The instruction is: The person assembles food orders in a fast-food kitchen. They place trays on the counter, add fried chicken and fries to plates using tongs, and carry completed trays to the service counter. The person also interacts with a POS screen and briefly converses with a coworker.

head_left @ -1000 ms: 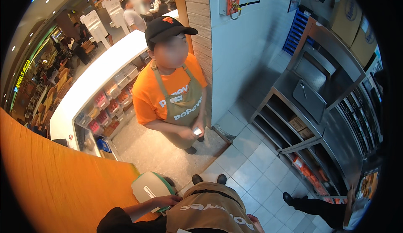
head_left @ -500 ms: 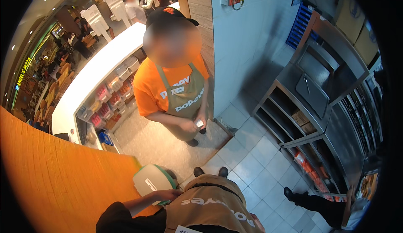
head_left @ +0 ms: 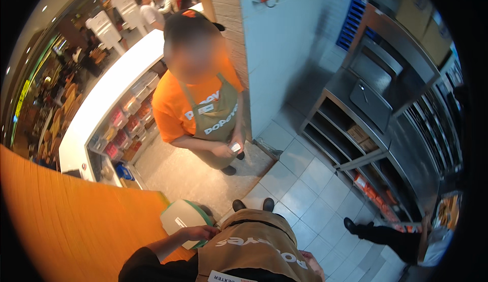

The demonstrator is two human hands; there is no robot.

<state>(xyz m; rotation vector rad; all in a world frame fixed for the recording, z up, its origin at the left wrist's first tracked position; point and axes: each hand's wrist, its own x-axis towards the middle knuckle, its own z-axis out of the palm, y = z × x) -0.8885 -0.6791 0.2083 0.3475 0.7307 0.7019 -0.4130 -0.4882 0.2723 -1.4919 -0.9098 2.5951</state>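
My left hand (head_left: 204, 232) is beside the left edge of my brown apron (head_left: 249, 226), in front of a whitish bin with a green rim (head_left: 178, 222). Its fingers curl in toward the apron; whatever they hold, if anything, is hidden. On the other side, my right hand (head_left: 313, 263) hangs against the apron's right edge, its fingers mostly out of sight. Facing me stands a co-worker (head_left: 208, 104) in an orange shirt, olive apron and dark cap. Both of that person's hands meet at the waist around a small white object (head_left: 235, 147).
Left, an orange counter (head_left: 76, 211) curves past the bin; beyond it runs a white counter (head_left: 114, 68) with stocked shelves. A steel shelving station (head_left: 351, 124) lines the right side. Another person's leg (head_left: 381, 235) reaches over the tiled floor (head_left: 305, 175) at lower right.
The view has shifted slightly, so the co-worker and the steel station sit farther left. My left hand has lifted a little by the bin, and more of my right hand shows.
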